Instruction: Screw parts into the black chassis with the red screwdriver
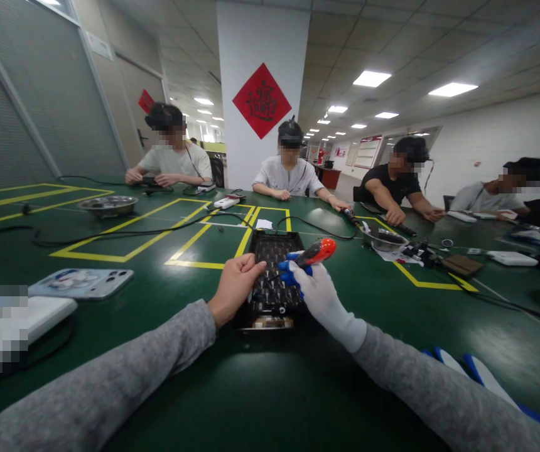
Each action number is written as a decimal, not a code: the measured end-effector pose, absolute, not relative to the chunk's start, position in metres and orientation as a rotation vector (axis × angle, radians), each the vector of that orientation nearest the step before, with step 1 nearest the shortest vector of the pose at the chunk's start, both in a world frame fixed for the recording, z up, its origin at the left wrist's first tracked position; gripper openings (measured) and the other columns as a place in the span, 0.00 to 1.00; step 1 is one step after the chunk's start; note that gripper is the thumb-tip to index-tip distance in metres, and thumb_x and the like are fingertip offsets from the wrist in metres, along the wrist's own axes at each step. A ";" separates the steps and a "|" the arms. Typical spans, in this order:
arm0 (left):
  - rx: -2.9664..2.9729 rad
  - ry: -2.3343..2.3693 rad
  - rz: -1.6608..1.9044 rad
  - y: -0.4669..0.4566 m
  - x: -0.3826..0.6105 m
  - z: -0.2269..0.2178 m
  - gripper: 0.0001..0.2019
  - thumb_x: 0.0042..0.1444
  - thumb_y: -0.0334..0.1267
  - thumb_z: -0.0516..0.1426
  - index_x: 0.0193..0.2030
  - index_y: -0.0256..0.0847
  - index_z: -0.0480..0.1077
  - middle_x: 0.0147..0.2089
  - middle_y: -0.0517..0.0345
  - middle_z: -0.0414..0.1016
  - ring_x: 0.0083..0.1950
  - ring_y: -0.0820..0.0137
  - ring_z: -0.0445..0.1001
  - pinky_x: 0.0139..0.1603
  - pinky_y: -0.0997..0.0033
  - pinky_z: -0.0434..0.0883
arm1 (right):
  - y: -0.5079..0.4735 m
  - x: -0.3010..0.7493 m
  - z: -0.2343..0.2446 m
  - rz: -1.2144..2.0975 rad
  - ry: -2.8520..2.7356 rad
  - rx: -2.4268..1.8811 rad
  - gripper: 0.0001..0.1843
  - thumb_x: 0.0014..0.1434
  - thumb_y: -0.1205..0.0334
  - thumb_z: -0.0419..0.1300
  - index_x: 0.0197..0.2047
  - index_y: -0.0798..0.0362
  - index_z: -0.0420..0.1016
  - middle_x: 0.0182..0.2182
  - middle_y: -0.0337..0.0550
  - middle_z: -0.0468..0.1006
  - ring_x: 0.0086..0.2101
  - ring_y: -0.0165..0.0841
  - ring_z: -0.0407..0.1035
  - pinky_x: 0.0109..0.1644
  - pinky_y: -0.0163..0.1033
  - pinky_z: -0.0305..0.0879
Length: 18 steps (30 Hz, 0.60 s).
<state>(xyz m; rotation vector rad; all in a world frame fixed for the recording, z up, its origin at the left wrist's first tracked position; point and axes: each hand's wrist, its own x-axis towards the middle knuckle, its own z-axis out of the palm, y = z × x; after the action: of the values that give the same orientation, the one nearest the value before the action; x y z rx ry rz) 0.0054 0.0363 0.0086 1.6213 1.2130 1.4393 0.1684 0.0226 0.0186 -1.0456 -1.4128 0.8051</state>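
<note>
In front of me on the table lies a shallow black rectangular casing (pixel 277 292) with rows of raised shapes inside and a brownish strip at its near end. My bare left hand (pixel 238 285) is closed at the casing's left edge, thumb lying over the rim. A white glove with blue fingertips covers my right hand (pixel 319 292), which is closed around a screwdriver (pixel 317 251) with a red and black handle. The handle points up and right. Its shaft slants down left over the casing, and the tip is hard to make out.
A phone (pixel 81 284) and a white box (pixel 48 317) lie left. A spare glove (pixel 486 380) is at right. Metal bowls (pixel 108 206) (pixel 383 237), cables and a power strip (pixel 226 203) sit farther back. Several people sit across the table.
</note>
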 end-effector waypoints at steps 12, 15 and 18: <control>1.917 1.388 1.423 0.038 0.006 0.005 0.06 0.48 0.33 0.53 0.24 0.39 0.57 0.23 0.66 0.58 0.26 0.76 0.59 0.27 0.77 0.59 | 0.023 0.172 0.022 0.791 -1.150 -1.026 0.18 0.52 0.48 0.56 0.42 0.51 0.69 0.31 0.40 0.77 0.28 0.31 0.70 0.36 0.40 0.68; 2.054 1.363 1.274 0.042 0.006 0.002 0.10 0.44 0.26 0.53 0.35 0.38 0.65 0.33 0.60 0.68 0.33 0.72 0.66 0.36 0.72 0.64 | 0.024 0.174 0.022 0.821 -1.012 -1.001 0.20 0.52 0.47 0.56 0.42 0.52 0.67 0.28 0.39 0.77 0.26 0.30 0.70 0.33 0.38 0.68; 2.118 1.296 1.166 0.045 0.007 -0.002 0.13 0.44 0.27 0.56 0.40 0.38 0.67 0.38 0.57 0.71 0.37 0.70 0.68 0.41 0.69 0.66 | 0.025 0.174 0.023 0.885 -0.957 -0.955 0.21 0.52 0.47 0.55 0.44 0.52 0.66 0.28 0.39 0.76 0.25 0.30 0.70 0.32 0.38 0.68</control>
<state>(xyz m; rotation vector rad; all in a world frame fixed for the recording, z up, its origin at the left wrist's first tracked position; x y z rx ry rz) 0.0066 0.0450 -0.0019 2.1176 1.2955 1.1662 0.1741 0.0251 0.0233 -0.9547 -0.9567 0.8847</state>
